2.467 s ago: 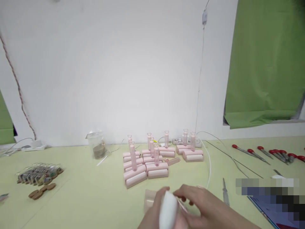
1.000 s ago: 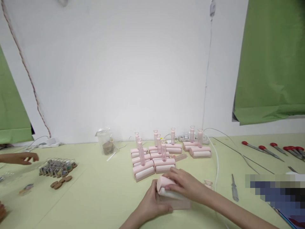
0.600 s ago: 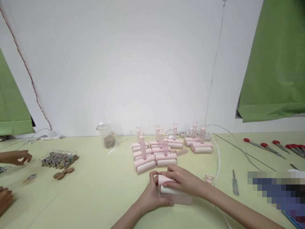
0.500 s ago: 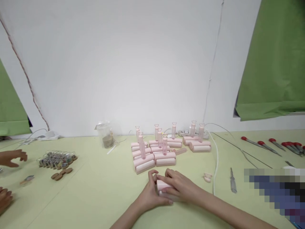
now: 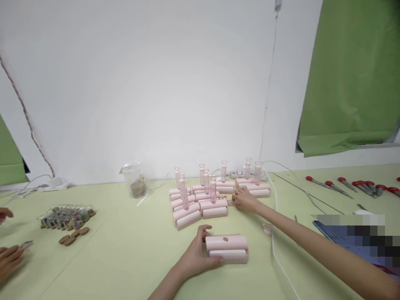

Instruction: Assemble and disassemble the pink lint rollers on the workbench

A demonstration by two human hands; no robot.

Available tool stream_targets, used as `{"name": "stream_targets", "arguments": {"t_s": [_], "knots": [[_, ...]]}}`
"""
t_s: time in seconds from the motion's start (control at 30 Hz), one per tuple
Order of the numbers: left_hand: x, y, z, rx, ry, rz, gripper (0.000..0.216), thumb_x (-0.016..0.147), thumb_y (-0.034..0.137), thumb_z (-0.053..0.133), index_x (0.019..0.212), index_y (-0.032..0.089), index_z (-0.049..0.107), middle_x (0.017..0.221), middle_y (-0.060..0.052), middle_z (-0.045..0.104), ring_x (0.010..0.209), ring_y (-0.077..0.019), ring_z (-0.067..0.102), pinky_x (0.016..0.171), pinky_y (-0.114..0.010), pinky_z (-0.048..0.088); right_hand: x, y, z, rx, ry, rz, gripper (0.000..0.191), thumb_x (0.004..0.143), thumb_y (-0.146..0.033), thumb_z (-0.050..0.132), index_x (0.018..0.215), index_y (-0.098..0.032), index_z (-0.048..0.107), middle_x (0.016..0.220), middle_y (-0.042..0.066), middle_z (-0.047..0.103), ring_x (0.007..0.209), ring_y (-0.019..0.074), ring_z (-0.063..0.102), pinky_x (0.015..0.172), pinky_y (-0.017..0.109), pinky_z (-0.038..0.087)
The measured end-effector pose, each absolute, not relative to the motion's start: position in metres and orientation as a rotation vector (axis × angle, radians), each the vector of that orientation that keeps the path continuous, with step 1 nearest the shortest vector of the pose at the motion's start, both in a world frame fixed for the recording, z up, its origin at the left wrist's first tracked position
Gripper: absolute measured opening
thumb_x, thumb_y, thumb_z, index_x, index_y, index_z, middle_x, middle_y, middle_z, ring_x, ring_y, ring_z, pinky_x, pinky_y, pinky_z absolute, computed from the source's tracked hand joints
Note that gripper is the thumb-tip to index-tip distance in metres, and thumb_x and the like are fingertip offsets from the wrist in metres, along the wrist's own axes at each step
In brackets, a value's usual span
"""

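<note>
My left hand (image 5: 196, 255) is closed round the left end of a pink lint-roller case (image 5: 227, 248) that lies flat on the pale green table (image 5: 125, 258) in front of me. A white roll shows along the case's front. My right hand (image 5: 246, 200) is stretched forward to a loose pink handle (image 5: 231, 203) lying beside a cluster of finished pink rollers (image 5: 200, 202) with upright handles. Its fingers are curled onto that handle's end.
A white cable (image 5: 275, 239) and a small pink heart-shaped piece (image 5: 267, 228) lie to the right of the case. Red-handled screwdrivers (image 5: 353, 186) sit far right. A plastic cup (image 5: 133, 182), keychains (image 5: 65, 216) and brown discs (image 5: 73, 238) lie left, near another person's hands (image 5: 9, 258).
My right hand has left the case and reached forward to the loose handle. The case now lies flat and whole under my left hand alone. The camera view has shifted slightly.
</note>
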State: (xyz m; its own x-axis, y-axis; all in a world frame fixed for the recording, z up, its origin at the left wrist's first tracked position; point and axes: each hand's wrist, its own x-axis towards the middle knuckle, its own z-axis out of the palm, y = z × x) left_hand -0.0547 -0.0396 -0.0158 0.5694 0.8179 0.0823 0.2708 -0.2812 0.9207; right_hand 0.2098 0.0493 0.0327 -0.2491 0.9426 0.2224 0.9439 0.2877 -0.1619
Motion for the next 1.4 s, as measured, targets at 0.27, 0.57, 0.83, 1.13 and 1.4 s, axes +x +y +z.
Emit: {"name": "stream_targets", "arguments": {"t_s": [0.27, 0.57, 0.83, 1.13, 1.4], "knots": [[-0.054, -0.04, -0.015, 1.859, 0.861, 0.675, 0.047, 0.062, 0.03, 0.064, 0.103, 0.021, 0.043, 0.097, -0.001, 0.05, 0.087, -0.0187, 0.049, 0.072, -0.027, 0.041, 0.189, -0.029, 0.073, -1.471, -2.164, 0.36, 0.015, 0.085, -0.029, 0.036, 0.096, -0.02, 0.039, 0.076, 0.001, 0.056, 0.062, 0.0129, 0.056, 0.055, 0.025, 0.045], [-0.054, -0.039, -0.015, 1.847, 0.817, 0.703, 0.045, 0.064, 0.028, 0.065, 0.103, 0.02, 0.044, 0.099, -0.002, 0.051, 0.088, -0.0183, 0.049, 0.072, -0.026, 0.041, 0.144, -0.06, 0.081, -1.176, -2.201, 0.627, 0.011, 0.081, -0.031, 0.045, 0.086, -0.021, 0.044, 0.077, 0.001, 0.057, 0.067, 0.014, 0.053, 0.06, 0.027, 0.044], [-0.054, -0.038, -0.017, 1.844, 0.806, 0.697, 0.051, 0.063, 0.03, 0.066, 0.107, 0.02, 0.042, 0.099, -0.002, 0.05, 0.088, -0.0182, 0.049, 0.074, -0.027, 0.041, 0.146, -0.064, 0.087, -1.195, -2.215, 0.644, 0.009, 0.08, -0.029, 0.046, 0.085, -0.021, 0.045, 0.079, 0.002, 0.057, 0.068, 0.0147, 0.053, 0.06, 0.028, 0.044], [-0.053, -0.04, -0.017, 1.753, 0.874, 0.723, 0.07, 0.059, 0.032, 0.068, 0.117, 0.024, 0.029, 0.1, -0.003, 0.046, 0.088, -0.0183, 0.049, 0.071, -0.026, 0.042, 0.133, -0.065, 0.098, -1.303, -2.358, 0.414, 0.021, 0.072, -0.028, 0.053, 0.063, -0.021, 0.035, 0.054, -0.005, 0.046, 0.049, 0.0103, 0.044, 0.043, 0.02, 0.029], [-0.044, -0.054, -0.017, 1.89, 1.118, 0.793, 0.062, 0.057, 0.037, 0.066, 0.107, 0.021, 0.033, 0.083, 0.001, 0.048, 0.072, -0.0157, 0.049, 0.059, -0.025, 0.037, 0.124, -0.068, 0.089, -1.333, -2.26, 0.374, 0.023, 0.071, -0.022, 0.048, 0.059, -0.022, 0.028, 0.052, -0.004, 0.05, 0.048, 0.0111, 0.047, 0.044, 0.02, 0.031]]}}
